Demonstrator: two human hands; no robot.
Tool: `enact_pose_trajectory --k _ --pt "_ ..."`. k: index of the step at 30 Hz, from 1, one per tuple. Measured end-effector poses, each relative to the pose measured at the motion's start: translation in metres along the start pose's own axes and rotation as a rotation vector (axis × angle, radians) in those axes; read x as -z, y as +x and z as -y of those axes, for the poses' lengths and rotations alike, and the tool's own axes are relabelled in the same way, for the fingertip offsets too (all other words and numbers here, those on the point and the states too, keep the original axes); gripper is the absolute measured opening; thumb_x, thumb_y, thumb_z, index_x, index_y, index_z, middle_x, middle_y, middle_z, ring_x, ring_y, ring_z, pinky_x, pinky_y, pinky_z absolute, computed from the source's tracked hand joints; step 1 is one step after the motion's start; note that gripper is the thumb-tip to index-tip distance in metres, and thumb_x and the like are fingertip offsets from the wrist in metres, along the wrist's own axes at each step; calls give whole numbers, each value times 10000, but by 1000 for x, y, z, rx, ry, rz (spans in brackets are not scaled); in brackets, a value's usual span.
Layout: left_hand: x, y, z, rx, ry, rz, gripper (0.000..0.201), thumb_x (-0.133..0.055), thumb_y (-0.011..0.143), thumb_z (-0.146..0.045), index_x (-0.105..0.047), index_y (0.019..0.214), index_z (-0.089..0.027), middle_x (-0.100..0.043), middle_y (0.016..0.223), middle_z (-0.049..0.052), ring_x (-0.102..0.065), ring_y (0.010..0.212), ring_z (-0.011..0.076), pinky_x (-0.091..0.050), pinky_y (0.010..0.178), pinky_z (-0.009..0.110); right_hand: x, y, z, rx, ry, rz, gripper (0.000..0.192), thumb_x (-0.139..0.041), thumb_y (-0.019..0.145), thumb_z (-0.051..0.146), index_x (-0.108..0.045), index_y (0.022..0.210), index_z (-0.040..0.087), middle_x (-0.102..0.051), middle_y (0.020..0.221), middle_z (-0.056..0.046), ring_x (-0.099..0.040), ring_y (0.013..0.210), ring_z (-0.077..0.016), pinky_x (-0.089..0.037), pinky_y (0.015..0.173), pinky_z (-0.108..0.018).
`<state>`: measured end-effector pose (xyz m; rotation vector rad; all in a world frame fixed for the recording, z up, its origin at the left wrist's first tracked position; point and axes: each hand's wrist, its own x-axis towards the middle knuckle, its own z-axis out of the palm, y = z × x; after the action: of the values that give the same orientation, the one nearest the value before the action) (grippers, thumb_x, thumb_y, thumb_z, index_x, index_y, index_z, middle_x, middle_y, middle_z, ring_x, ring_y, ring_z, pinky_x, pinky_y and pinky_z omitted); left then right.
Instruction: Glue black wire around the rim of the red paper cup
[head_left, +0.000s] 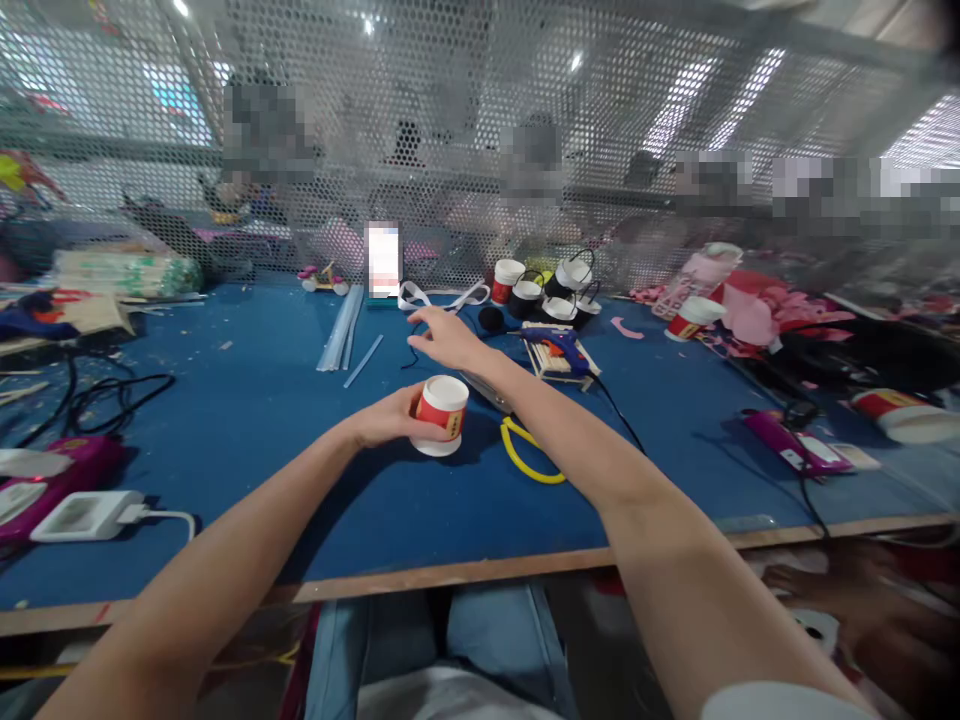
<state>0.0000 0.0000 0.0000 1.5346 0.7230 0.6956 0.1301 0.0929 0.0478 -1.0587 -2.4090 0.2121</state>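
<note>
My left hand (394, 418) is wrapped round a red-and-white paper cup (442, 405) with a yellow label, just above or on the blue table (420, 515); I cannot tell if it touches. Farther forward, my right hand (446, 342) reaches over the table with its fingers apart and nothing in them. Close beyond it lies a looped white ribbon (472, 297). A bent yellow strip (525, 465) rests beside my right forearm, which partly covers it. Under that forearm a greyish object is mostly hidden.
Several cups with black handles (559, 300) stand at the back. A glue gun (562, 345) lies on a small stick rack. Clear glue sticks (343, 330) and a lit phone (383, 262) are at back centre. Power strips (60, 480) and cables lie left, pink scraps (750, 310) right.
</note>
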Motion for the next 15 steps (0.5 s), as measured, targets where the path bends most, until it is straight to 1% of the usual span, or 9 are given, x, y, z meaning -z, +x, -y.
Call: enact_pose_trajectory --k 2,4,5,7,8,9,11,13,15 --pt "-1 4 6 -55 133 -84 572 -750 582 -301 -524 1088 -163 -627 1038 87 -600 936 212 -463 864 383 8 -7 -3 -31 -71 1 263 -509 817 257 -587 1028 121 -601 1113 -109 -584 901 -175 -413 812 -288" --pt "-1 7 13 -87 215 -155 598 -760 563 -308 -514 1086 -153 -623 1026 85 -593 927 208 -458 861 380 19 -25 -8 -108 -154 -45 244 -470 845 273 -607 988 132 -627 1052 -103 -574 945 -202 -410 811 -300" --pt "0 9 17 -97 236 -171 622 -765 553 -315 -507 1094 -150 -619 1032 87 -591 931 210 -455 864 381 24 -38 -11 -139 -186 -43 238 -454 855 280 -612 965 140 -640 1005 -93 -582 915 -202 -414 788 -298" --pt "0 12 24 -111 251 -198 663 -768 546 -333 -483 1115 -147 -612 1048 93 -587 950 215 -455 865 382 31 -68 -18 -223 -258 23 267 -434 870 330 -610 957 149 -652 917 -85 -594 836 -206 -421 732 -305" --pt "1 13 28 -116 264 -208 684 -770 543 -340 -469 1126 -145 -606 1058 96 -581 966 218 -452 872 382 32 -84 -21 -286 -309 77 291 -449 862 367 -613 949 143 -649 904 -98 -593 827 -221 -421 708 -313" --pt "1 14 31 -119 283 -229 703 -770 542 -347 -457 1136 -144 -599 1068 97 -575 983 222 -447 880 383 31 -99 -23 -326 -350 139 343 -470 847 416 -612 967 127 -635 946 -124 -589 842 -237 -420 701 -321" --pt "1 15 35 -119 325 -276 721 -767 544 -363 -441 1147 -140 -586 1089 100 -559 1012 228 -437 899 384 25 -127 -25 -391 -438 228 429 -510 815 473 -607 996 96 -605 1005 -169 -561 932 -282 -415 721 -341" --pt "2 16 37 -107 359 -316 726 -758 553 -382 -432 1156 -144 -576 1114 101 -547 1032 233 -431 909 383 18 -145 -26 -420 -484 261 403 -485 838 451 -605 1011 107 -591 1029 -163 -540 977 -293 -405 746 -361" --pt "1 15 37 -93 387 -330 742 -751 560 -400 -416 1176 -157 -568 1137 97 -540 1049 237 -429 915 383 14 -155 -26 -435 -483 258 314 -454 868 374 -608 1005 136 -590 1033 -136 -535 985 -271 -394 760 -360"
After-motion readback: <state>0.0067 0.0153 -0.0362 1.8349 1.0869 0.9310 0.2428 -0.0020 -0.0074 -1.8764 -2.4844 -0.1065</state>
